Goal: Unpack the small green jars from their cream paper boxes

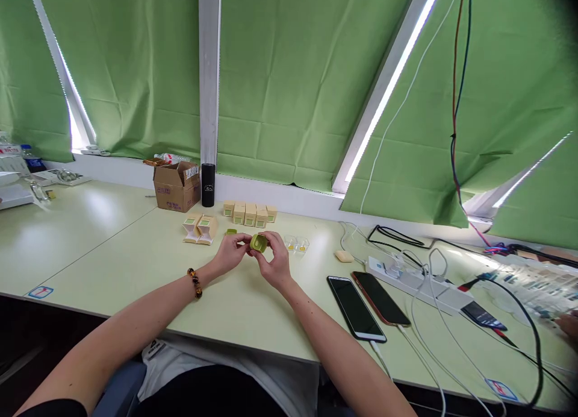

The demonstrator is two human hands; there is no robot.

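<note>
Cup [259, 243], green, shows its hollow side in the head view. The left hand [232, 252] pinches it from the left with bent fingers; the right hand [276, 261] grasps its right side, thumb underneath, fingers over the top. Both forearms [149, 317] reach toward the cup across the near edge of the table [253, 302], spreading wider nearer the person. Table surface runs from the cup to that edge. Boxes [250, 215] stand beyond the cup, a clear holder [297, 244] just right, phones [356, 308] right and nearer.
</note>
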